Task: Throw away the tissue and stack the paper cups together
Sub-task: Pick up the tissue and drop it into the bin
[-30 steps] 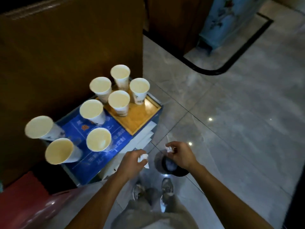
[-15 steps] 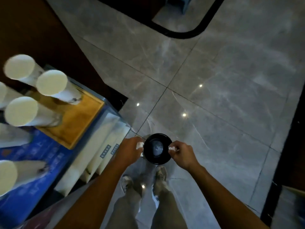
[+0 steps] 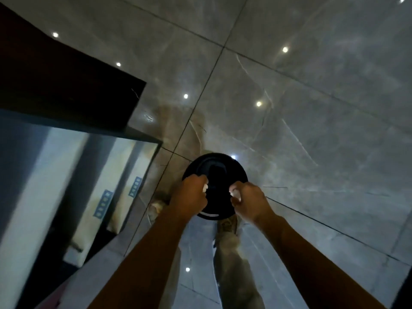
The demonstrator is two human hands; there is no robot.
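Observation:
A round black bin (image 3: 215,172) stands on the floor straight below me. My left hand (image 3: 190,196) hovers over its left rim, closed around a white tissue (image 3: 205,188) that peeks out between the fingers. My right hand (image 3: 248,200) hovers over the right rim and grips another crumpled white tissue (image 3: 235,194). Both fists sit just above the bin's opening. The paper cups are out of view.
A low table's glass edge and side (image 3: 89,134) fills the left, with white boxes (image 3: 124,186) below it. Grey tiled floor (image 3: 312,108) spreads to the right. My legs and shoes (image 3: 228,224) stand just behind the bin.
The view has tilted down and rightward, so the cups and tray have left the frame. Both hands have moved over the bin's rim, still holding the tissues.

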